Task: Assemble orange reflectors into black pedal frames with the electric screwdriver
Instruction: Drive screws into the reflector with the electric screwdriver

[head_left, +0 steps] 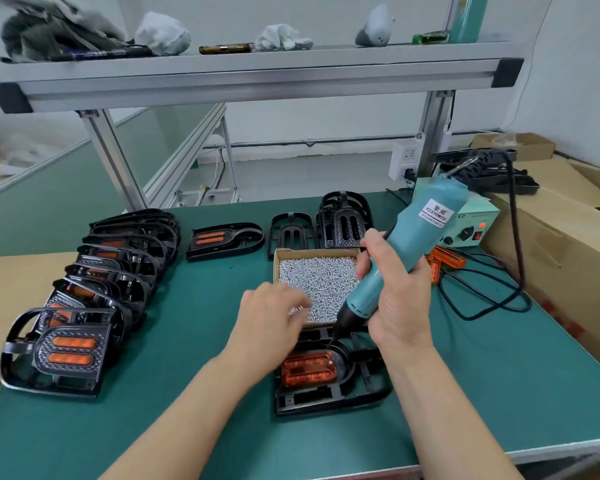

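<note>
Two bare hands work over the green mat (174, 393), and I take the cardboard screw box (280, 268) as my mark. It is a shallow square tray heaped with small bright metal screws (321, 277). The left hand (271, 320) dips its fingertips into the pile at the box's near edge. They are blurred, so I cannot tell whether they pinch a screw or lie loose. The right hand (397, 299), at the box's right side, wraps round the teal plastic barrel of the electric screwdriver (416, 240), which is tilted with its black nose and thin bit pointing down just in front of the box. There lies the black pedal frame (364, 393), ribbed and open-barred, with a glossy translucent orange reflector (309, 369) seated in its rounded pocket. The bit tip is close over the reflector's far edge, and I cannot tell if it touches. Left of the box, finished pedals (94, 289) lean overlapped like tiles. Behind the box, bare black frames (343, 220) are stacked. Right of the box, loose orange reflectors (447, 259) lie by a coiled black cord (492, 303).
</note>
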Available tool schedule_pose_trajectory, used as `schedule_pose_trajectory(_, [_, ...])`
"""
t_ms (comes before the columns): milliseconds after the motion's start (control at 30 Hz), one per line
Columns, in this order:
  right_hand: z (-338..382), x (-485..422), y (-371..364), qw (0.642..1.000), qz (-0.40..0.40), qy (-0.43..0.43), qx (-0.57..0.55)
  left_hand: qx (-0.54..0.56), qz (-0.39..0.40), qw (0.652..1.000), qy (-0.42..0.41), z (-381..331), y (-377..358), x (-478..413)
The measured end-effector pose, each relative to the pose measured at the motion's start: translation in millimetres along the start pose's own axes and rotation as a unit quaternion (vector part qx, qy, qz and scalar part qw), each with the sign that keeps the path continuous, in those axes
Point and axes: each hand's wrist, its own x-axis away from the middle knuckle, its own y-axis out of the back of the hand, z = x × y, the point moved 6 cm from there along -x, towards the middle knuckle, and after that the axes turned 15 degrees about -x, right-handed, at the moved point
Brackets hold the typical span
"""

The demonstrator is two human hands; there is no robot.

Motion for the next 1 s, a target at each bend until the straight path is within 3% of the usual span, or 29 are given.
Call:
schedule_pose_trajectory(200, [-9, 3, 11, 0.998, -0.050, -0.032, -0.014, -0.087, 0.135, 0.985, -0.070, -2, -31, -52])
schedule_pose_trajectory(433, [-10, 2, 20, 0.996, -0.084, -0.040, -0.012, -0.063, 0.102, 0.990, -0.069, -3, -32, -55])
schedule_pose_trajectory(767, [-14, 4, 26, 0.992, -0.110, -0.052, -0.019, -0.076, 0.126, 0.984, -0.101, -12, -35, -53])
schedule_pose_trajectory(833, [-14, 4, 25, 0.992, -0.111, -0.053, -0.019, -0.032, 0.105, 0.990, -0.089, -10, -33, -51])
schedule_pose_trajectory(900, [-13, 3, 24, 0.992, -0.113, -0.052, -0.023, 0.054, 0.065, 0.996, -0.026, -2, -26, -50])
schedule_pose_trajectory(1000, [-11, 0, 24, 0.991, -0.124, -0.046, -0.035, 0.208, 0.034, 0.974, 0.084, 11, -14, -44])
